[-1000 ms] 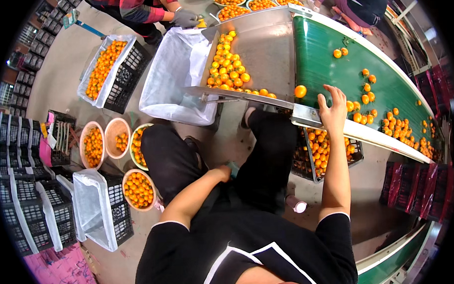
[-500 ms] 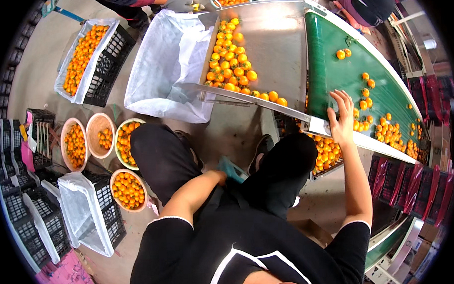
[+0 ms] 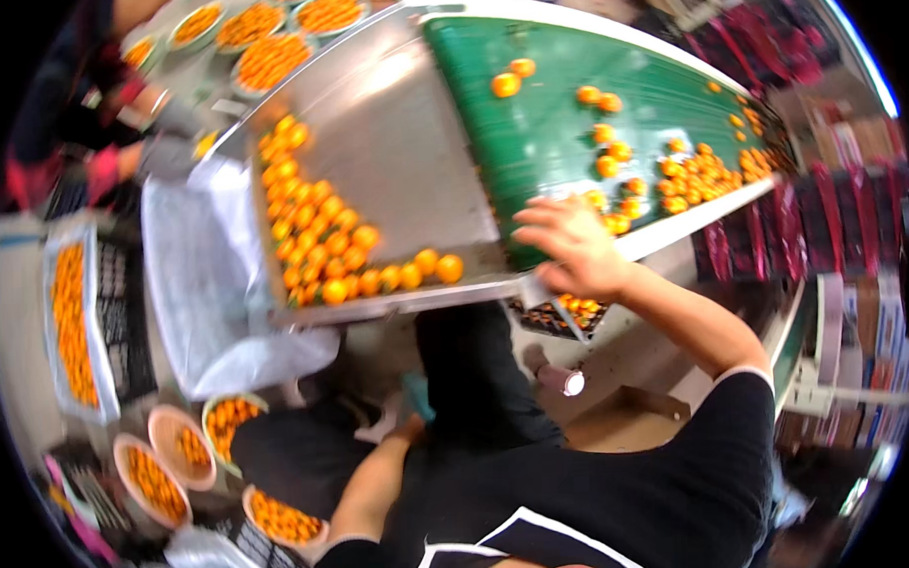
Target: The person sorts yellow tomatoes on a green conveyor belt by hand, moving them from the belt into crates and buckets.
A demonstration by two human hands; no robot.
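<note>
My right hand is over the near edge of the green conveyor belt, fingers stretched out and apart, holding nothing. Just beyond its fingers, small orange tomatoes lie on the belt. My left hand is low between my legs. Its fingers are hidden, and a teal thing shows at it; whether I hold it I cannot tell. Left of the belt, a metal chute tray carries a pile of orange tomatoes along its left and near sides.
A crate lined with white plastic stands at the chute's left end. Tubs of tomatoes and a lined crate of tomatoes are at left. Another person's gloved hand is at far left. A crate sits under the chute.
The view has swung right, so the chute and belt appear further left. My right hand stays by the belt's near corner, fingers still apart. My left hand remains low between my legs.
</note>
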